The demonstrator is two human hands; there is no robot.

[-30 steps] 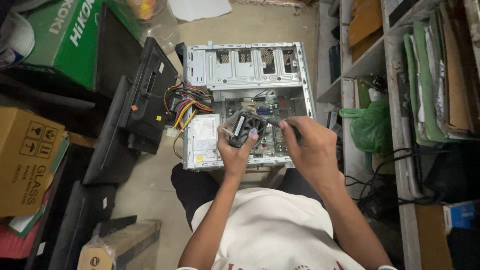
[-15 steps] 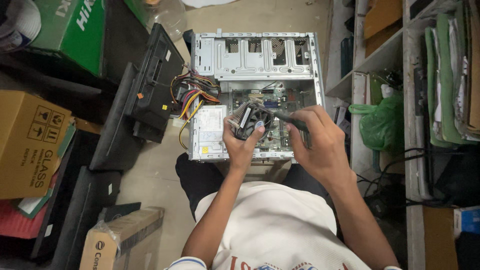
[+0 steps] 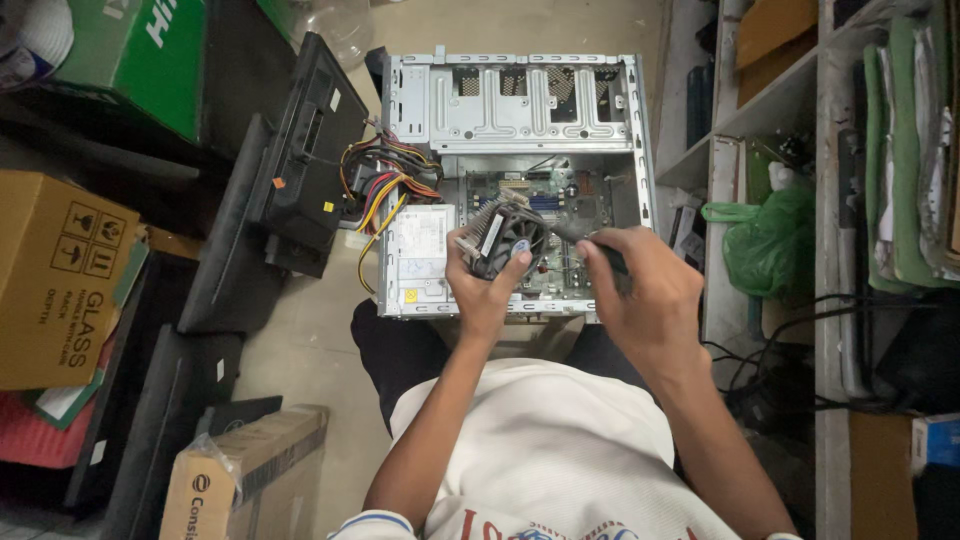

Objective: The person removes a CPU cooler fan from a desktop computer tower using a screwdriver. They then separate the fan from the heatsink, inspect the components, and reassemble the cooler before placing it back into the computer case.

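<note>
Left to right: our left hand [image 3: 482,290] is gripping a round heatsink fan [image 3: 505,238], tilting it just above the open computer case [image 3: 520,100]; our right hand [image 3: 640,290] is closing around a dark brush [image 3: 585,236], its tip touching the fan; a green bag [image 3: 770,240] is hanging beside the shelves.

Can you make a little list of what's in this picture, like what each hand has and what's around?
left hand: holds a round cooler fan with metal fins, lifted above the case
right hand: grips a dark slim tool, its tip at the fan
computer case: open, lying flat on the floor, circuit board showing
wires: coloured bundle at the case's left side
green bag: by the shelves on the right
cardboard box: on the left
</note>
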